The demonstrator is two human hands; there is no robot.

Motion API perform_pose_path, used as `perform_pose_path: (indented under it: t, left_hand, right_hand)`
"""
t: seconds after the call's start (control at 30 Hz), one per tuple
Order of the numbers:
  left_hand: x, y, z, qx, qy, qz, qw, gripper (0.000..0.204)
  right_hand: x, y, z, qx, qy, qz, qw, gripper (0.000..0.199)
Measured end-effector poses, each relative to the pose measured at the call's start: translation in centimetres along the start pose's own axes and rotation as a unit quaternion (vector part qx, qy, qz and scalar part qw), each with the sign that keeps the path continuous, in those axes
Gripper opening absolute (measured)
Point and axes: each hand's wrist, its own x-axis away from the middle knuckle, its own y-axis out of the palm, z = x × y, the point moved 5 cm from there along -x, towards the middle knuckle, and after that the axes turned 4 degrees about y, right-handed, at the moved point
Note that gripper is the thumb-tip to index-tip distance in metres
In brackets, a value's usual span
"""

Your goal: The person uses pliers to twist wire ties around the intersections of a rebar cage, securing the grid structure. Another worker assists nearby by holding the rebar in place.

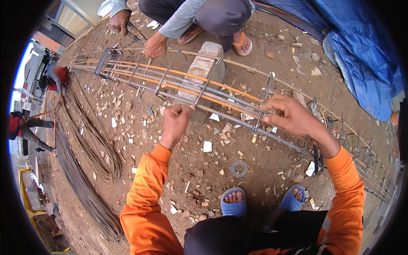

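A long rebar cage (242,123) of straight bars and square stirrups stretches across in front of me. The fingers of my left hand (175,121) are closed in a pinch at the lower corner of a stirrup (208,83), by the near bar. Farther right, my right hand (289,114) has its thumb and forefinger curled around another stirrup (267,89) where it meets the bars. Black handles (316,158), apparently of a hand tool, show below my right wrist; their other end is hidden. Across the cage, a co-worker's hand (155,45) rests at the far bar.
A concrete block (206,63) stands under the cage. The co-worker's other hand (120,21) is near pincers (136,32). Bundled rods (83,182) lie at left, a blue tarp (361,63) at right. Tile shards and a flat ring (239,168) litter the dirt; people stand far left.
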Motion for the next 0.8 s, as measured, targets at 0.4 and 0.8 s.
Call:
perform_pose_path:
  t: [0.4,0.8]
  left_hand:
    - [14.6,9.9,-2.7,0.149,-0.046,-0.079,0.985,0.026]
    - [6.4,21.3,-3.0,0.464,-0.271,-0.226,0.813,0.019]
  right_hand:
    - [17.9,-0.6,2.7,0.279,0.337,-0.133,0.889,0.098]
    - [20.8,-3.2,3.2,-0.017,0.43,0.064,0.9,0.035]
